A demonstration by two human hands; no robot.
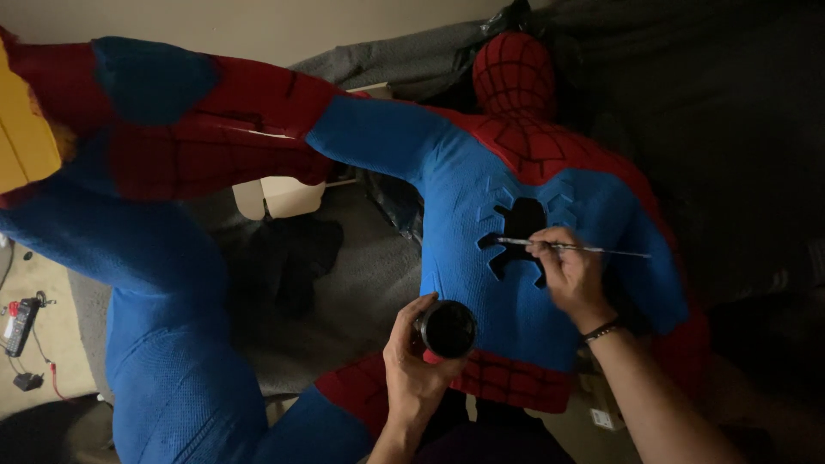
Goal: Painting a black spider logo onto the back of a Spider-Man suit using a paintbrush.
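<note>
A large blue and red costumed figure [481, 198] with a web-patterned red head lies across the middle. A black spider shape [520, 225] marks its blue torso. My right hand [571, 275] grips a thin paintbrush [593, 249], its tip resting at the left edge of the black spider shape. My left hand [417, 365] holds a small round jar of black paint [447, 329], open side toward me, just below the torso near the red waist band.
A second blue and red figure part [163, 258] fills the left side, with a yellow piece [21, 137] at the far left. Grey cloth [361, 283] lies beneath. A handheld meter with leads [19, 325] rests on the floor at left. Dark fabric [730, 129] covers the right.
</note>
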